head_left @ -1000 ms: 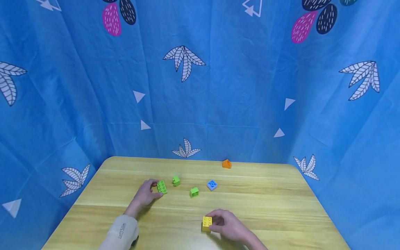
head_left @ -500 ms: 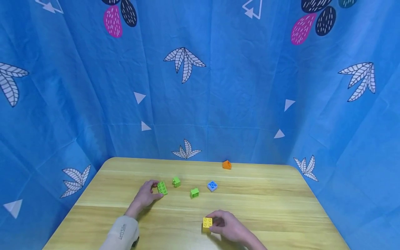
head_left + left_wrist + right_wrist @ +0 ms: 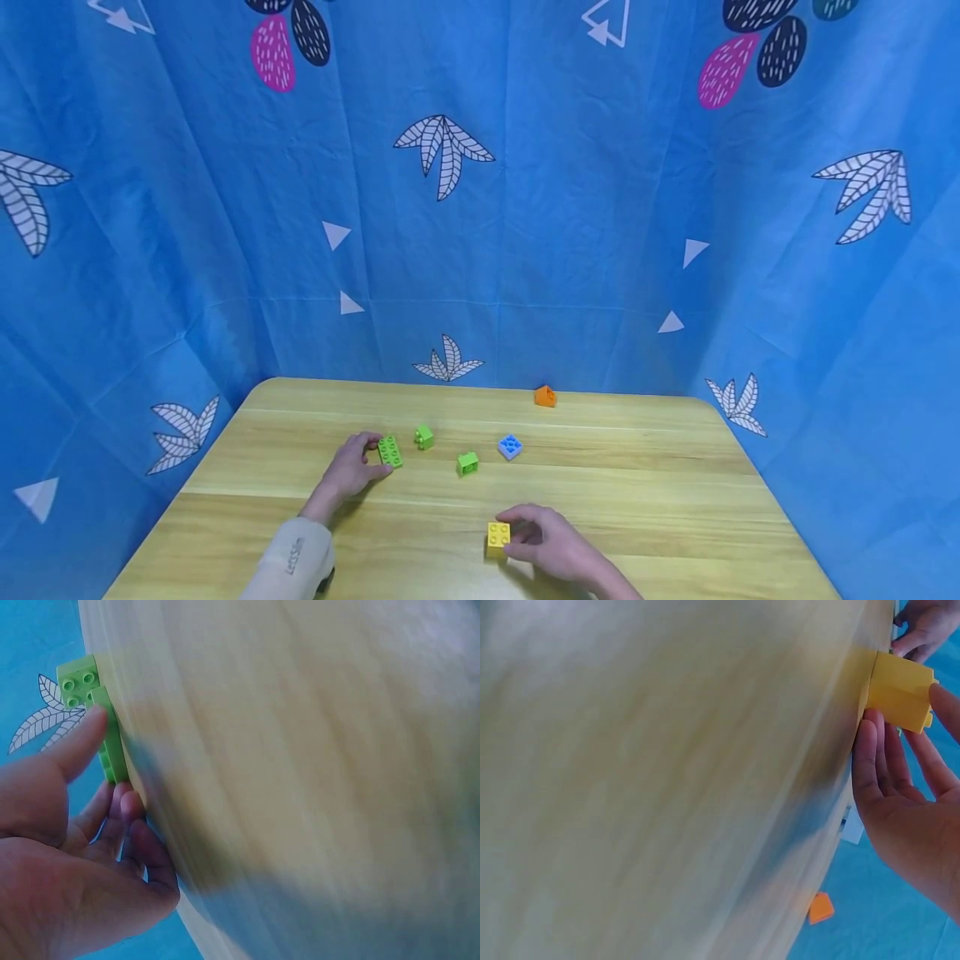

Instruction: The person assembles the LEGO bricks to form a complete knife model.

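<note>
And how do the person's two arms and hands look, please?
The left hand is bare; on that arm is a pale grey sleeve with small dark lettering, seemingly "Let's Slim". A small black object shows at the sleeve's lower edge; what it is, I cannot tell. The right hand is also bare, and no sleeve covers the visible part of its forearm.

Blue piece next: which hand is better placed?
Likely the right hand: it is nearer the blue piece, though holding the yellow block. The left hand, holding the long green brick, is farther, with a small green block between.
</note>
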Action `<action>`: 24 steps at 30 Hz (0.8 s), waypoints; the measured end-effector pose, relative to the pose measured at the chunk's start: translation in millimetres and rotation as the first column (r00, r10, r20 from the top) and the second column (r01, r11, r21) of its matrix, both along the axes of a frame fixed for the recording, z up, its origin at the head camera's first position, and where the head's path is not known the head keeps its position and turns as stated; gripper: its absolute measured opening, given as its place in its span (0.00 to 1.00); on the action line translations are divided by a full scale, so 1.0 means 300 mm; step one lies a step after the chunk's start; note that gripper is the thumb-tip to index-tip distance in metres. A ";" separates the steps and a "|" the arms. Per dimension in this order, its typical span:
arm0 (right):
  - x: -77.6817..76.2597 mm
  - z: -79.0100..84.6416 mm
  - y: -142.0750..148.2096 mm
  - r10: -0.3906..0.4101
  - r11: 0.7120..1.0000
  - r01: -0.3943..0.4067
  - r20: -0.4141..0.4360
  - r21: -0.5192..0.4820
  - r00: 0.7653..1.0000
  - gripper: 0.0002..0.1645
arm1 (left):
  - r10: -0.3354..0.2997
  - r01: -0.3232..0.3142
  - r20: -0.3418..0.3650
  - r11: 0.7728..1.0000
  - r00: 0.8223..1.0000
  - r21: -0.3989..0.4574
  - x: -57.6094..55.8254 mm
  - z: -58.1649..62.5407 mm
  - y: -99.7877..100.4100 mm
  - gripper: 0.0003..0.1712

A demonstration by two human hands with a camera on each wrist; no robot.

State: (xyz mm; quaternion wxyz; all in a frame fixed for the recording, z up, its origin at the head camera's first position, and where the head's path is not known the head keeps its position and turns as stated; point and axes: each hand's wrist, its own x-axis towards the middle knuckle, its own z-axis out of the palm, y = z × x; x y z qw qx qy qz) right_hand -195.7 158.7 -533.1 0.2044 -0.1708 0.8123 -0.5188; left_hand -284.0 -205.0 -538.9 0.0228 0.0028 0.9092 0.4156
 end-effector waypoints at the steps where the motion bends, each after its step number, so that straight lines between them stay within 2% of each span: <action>1: -0.001 0.000 0.001 0.000 1.000 0.000 0.002 0.005 1.000 0.25 | 0.000 0.000 -0.001 1.000 1.000 -0.001 0.001 0.001 0.000 0.34; 19: 0.002 0.011 0.014 0.006 1.000 -0.006 0.000 0.003 1.000 0.25 | -0.001 0.001 -0.010 1.000 1.000 -0.027 0.004 0.014 0.010 0.34; 24: 0.003 0.010 0.027 0.010 1.000 -0.009 -0.043 0.012 0.999 0.25 | -0.015 0.013 -0.029 0.997 0.999 -0.070 0.006 0.011 0.010 0.34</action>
